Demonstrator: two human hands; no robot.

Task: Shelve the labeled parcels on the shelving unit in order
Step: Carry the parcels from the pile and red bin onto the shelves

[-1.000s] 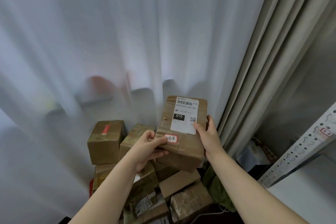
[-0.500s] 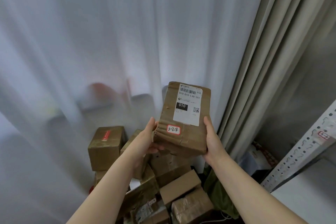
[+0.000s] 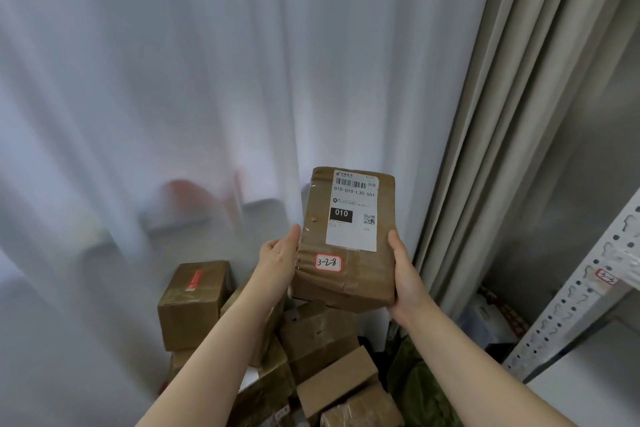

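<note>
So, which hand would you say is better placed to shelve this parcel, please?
Probably the right hand: it grips the parcel on the side nearest the shelving unit; the left hand is farther.

Both forearms reach forward, left hand (image 3: 278, 262) and right hand (image 3: 403, 270) gripping the parcel (image 3: 360, 284) by opposite sides.

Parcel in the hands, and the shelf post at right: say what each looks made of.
Parcel: seemingly cardboard wrapped in glossy brown tape; overlapping bands wrinkle and catch light, with paper labels stuck on. Shelf post: probably painted metal, pale grey and matt, punched with rows of keyhole slots.
</note>
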